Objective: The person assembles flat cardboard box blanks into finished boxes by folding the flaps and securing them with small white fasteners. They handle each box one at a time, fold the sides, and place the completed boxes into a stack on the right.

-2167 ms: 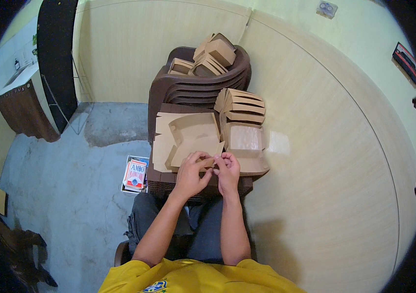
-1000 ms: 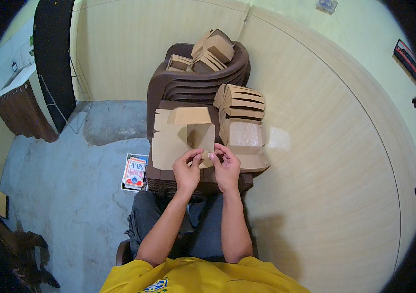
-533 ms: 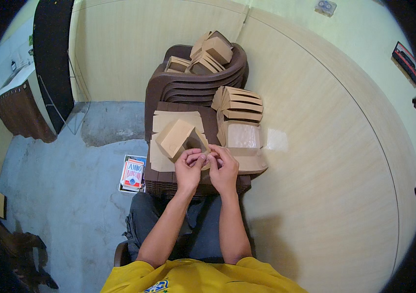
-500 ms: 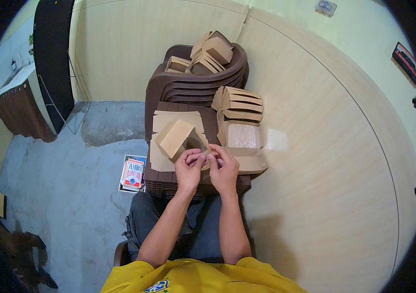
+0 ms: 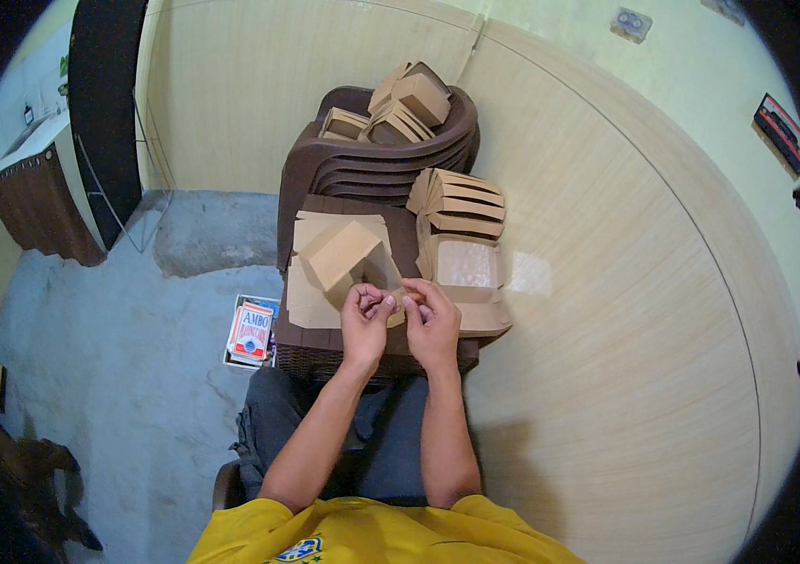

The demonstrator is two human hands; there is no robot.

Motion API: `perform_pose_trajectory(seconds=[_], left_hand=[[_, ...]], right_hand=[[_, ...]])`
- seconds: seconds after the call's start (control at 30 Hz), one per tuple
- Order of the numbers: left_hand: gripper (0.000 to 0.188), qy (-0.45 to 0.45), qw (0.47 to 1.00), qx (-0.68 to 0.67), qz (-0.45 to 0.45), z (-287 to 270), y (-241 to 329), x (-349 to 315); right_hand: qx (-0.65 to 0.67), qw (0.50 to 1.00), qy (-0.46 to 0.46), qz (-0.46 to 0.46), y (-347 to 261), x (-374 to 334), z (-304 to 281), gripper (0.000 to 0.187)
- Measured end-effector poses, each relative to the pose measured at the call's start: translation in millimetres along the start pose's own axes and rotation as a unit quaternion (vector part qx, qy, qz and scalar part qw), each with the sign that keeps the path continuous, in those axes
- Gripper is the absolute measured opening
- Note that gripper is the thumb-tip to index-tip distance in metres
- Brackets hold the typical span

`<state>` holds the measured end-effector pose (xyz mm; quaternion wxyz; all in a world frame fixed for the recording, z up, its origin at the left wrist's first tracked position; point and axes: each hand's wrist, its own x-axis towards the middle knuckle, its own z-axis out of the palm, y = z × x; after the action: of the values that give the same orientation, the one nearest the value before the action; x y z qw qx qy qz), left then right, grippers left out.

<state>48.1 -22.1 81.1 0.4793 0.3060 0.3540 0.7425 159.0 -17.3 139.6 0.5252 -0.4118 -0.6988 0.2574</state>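
A partly folded brown cardboard box [image 5: 342,254] stands tilted in front of me, its hollow side facing right. At its near right corner, my left hand [image 5: 365,324] closes thumb and fingers on the edge of the cardboard. My right hand [image 5: 433,324] pinches the same corner from the right, fingertips almost touching those of the left. What exactly lies between the fingertips is too small to make out. Beneath the box, flat cardboard blanks [image 5: 308,308] lie on the brown woven-look chair seat [image 5: 402,226].
Right of the blanks lies an open box blank [image 5: 470,296], with nested folded boxes [image 5: 461,199] behind it. More folded boxes [image 5: 409,105] rest atop the stacked brown chairs [image 5: 372,174]. A white container with card packs [image 5: 250,334] sits on the floor at left. A wood-panelled wall [image 5: 626,310] stands right.
The box has tipped slightly, its upper panel turning a little to the right. Both hands keep their pinch at the same corner. The whole view has shifted slightly.
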Motion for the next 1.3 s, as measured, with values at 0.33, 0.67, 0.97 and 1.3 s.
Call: perform_pose_trajectory(seconds=[0.33,0.67,0.97,1.3], left_hand=[[0.022,0.009,1.0,-0.005,0.025,10,5,0],[0.022,0.066,0.995,0.057,0.04,9,-2,9],[0.019,0.045,0.995,-0.085,-0.035,13,4,6],[0.023,0.026,0.999,0.028,-0.019,18,9,2]], right_hand=[[-0.001,0.999,0.03,-0.014,1,4,1,0.016],[-0.083,0.993,0.052,-0.063,-5,6,-5,0.01],[-0.054,0.997,0.048,-0.024,-4,8,0,0.014],[-0.174,0.98,0.018,-0.099,-17,17,-5,0.013]])
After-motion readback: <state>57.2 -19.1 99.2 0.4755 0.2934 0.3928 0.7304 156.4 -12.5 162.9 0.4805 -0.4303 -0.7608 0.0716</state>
